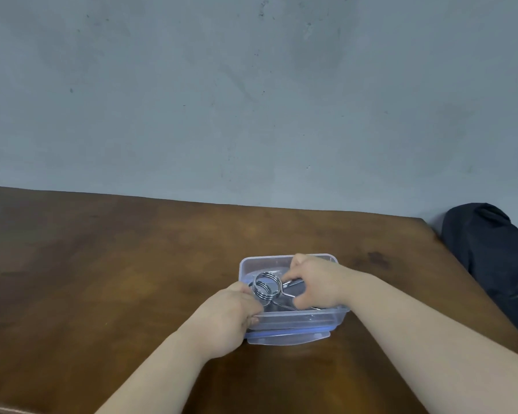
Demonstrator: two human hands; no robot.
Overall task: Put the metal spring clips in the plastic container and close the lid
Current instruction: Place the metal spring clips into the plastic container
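A grey wall fills the upper half, above a brown wooden table cut off at the left and bottom edges. A dark bag sits at the table's right corner, partly out of frame. The clear plastic container stands open on its blue-edged lid. The right hand pinches the wire handles of a metal spring clip over the container; the left hand grips its coil side. Whether more clips lie beneath is hard to make out.
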